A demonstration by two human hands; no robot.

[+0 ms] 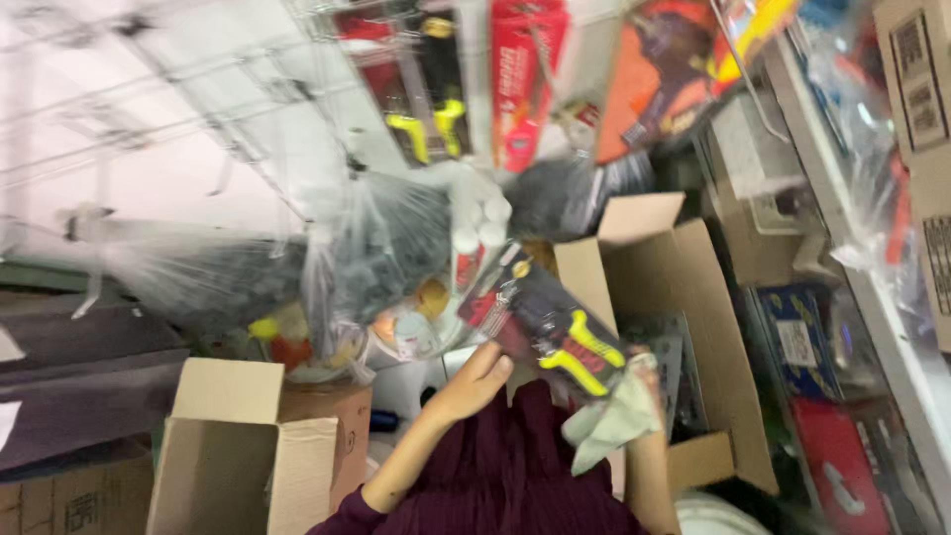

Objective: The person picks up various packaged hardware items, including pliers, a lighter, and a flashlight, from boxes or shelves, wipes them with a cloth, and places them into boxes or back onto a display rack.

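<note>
Left hand (pixel 477 381): closed loosely on the lower edge of a carded tool pack (pixel 550 322), thumb on top, fingers underneath.
Right hand (pixel 634 381): mostly hidden behind a pale cloth (pixel 612 421); seems to be gripping both the cloth and the pack's right end, though how far shut cannot be told.
Tool pack: dark backing card with a yellow-handled tool under clear plastic, held up in front of the chest, tilted, at about 12 o'clock from the maroon sleeves (pixel 505 476).
Open box, right (pixel 693 327): brown cardboard, flaps up, at 2 o'clock from the pack; more packs dimly visible inside.
Open box, left (pixel 248 446): brown cardboard at 8 o'clock, inside not visible.
Wire rack (pixel 198 99): white grid at 11 o'clock; similar yellow-handled packs (pixel 428 89) hanging at 12 o'clock beside a red carded pack (pixel 520 79).
Clear bags (pixel 376 258): bulging, dark contents, at 10 o'clock from the pack.
Progress, as judged: one pack lifted clear of the box and in hand with the cloth against it; not yet on the rack; further packs apparently left in the box. Picture blurred, finer detail unreadable.
</note>
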